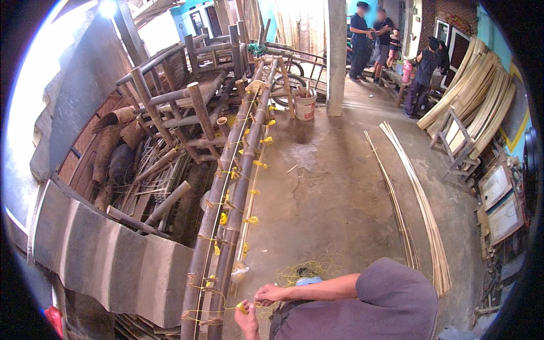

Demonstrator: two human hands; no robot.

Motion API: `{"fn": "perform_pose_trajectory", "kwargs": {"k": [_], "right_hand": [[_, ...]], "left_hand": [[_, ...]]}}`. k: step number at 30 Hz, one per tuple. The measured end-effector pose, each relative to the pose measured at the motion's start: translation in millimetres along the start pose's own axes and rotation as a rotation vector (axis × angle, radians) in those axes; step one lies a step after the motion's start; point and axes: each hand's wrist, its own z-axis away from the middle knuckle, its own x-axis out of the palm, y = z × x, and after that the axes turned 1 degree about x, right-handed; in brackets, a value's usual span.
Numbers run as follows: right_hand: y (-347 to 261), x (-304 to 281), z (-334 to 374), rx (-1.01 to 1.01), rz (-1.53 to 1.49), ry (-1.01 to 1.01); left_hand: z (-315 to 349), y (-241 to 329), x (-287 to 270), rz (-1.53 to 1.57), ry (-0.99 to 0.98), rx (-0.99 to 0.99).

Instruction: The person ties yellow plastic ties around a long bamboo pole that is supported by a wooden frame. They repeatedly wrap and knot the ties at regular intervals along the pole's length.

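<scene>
Two long dark bamboo poles point(240, 187) run side by side away from me, with small yellow cord bundles tied along them at intervals. Beside their near end, my left hand point(247, 324) is closed on a little bundle of yellow cord point(242, 307). A strand stretches from that bundle leftward to the poles. My right hand point(270, 294) meets the left one, its fingers pinched together at the cord; exactly what lies between its fingertips is too small to see. Loose yellow cord point(326, 265) lies tangled on the floor just beyond my right forearm.
Bamboo furniture frames point(195, 110) and scrap pieces crowd the left, behind a corrugated grey sheet point(107, 255). A white bucket point(305, 106) stands beyond the poles. Thin bamboo strips point(416, 198) lie on the floor at right; bent slats point(481, 93) lean behind. Several people point(362, 42) are far back.
</scene>
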Motion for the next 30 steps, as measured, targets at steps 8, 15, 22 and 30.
{"fn": "perform_pose_trajectory", "kwargs": {"k": [8, 15, 22, 30], "right_hand": [[-2.4, 6.5, 0.9, -0.249, 0.475, 0.088], [-10.7, 21.3, 5.1, -0.288, 0.647, 0.233], [6.0, 14.7, 2.7, -0.28, 0.284, 0.328], [21.4, -0.1, -8.4, -0.211, 0.438, 0.044]], "left_hand": [[7.2, 15.1, 4.6, -0.109, -0.001, -0.017], [8.7, -21.1, 8.2, 0.127, -0.005, -0.14], [20.0, -20.2, 22.6, 0.017, 0.045, -0.016], [14.5, -12.3, 22.7, 0.068, 0.072, -0.124]]}}
